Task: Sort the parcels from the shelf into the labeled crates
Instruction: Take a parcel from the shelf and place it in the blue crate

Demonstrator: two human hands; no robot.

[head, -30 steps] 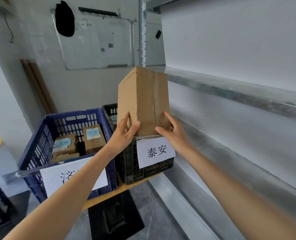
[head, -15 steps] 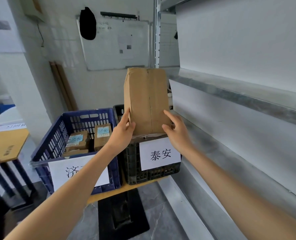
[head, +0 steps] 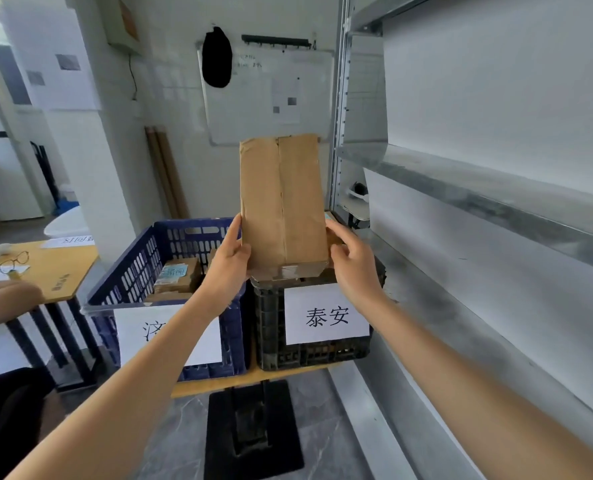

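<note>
While left hand (head: 231, 259) and right hand (head: 354, 270) clasp upright cardboard parcel (head: 283, 202), black crate (head: 323, 356) beneath labelled 泰安

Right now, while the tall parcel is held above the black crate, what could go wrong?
1. The left hand and the right hand grip the cardboard parcel only near its lower end while it stands upright, so its top may tip over.
2. No label shows on the side facing the camera, so it might belong in the blue crate and not in the black crate beside it.
</note>
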